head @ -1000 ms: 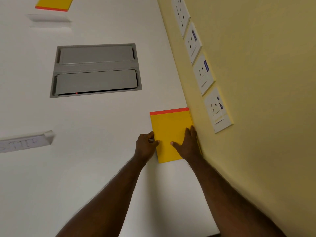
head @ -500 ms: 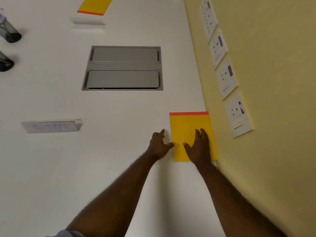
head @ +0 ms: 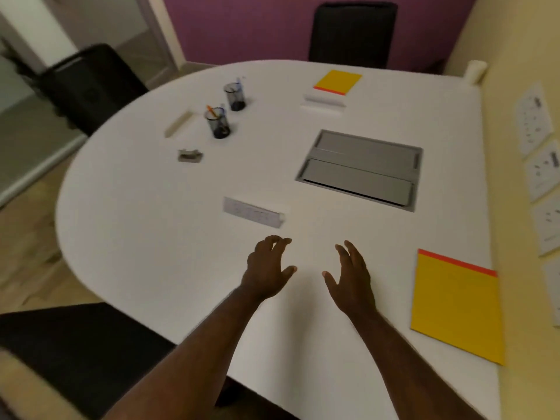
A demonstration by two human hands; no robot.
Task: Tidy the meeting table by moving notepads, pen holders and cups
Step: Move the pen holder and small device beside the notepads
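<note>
A yellow notepad with a red top strip lies flat against the yellow wall at the right edge of the white table. My left hand and my right hand hover over the table's near middle, left of that notepad, fingers spread, holding nothing. A second yellow notepad lies at the far side. Two dark mesh pen holders with pens stand at the far left. A white cup sits in the far right corner.
A grey cable hatch is set into the table's middle. White name plates and a small grey item lie about. Black chairs stand around. Wall sockets line the right wall.
Both hands have come off the near yellow notepad and moved left over the bare table. The view has swung left and up, showing the whole table.
</note>
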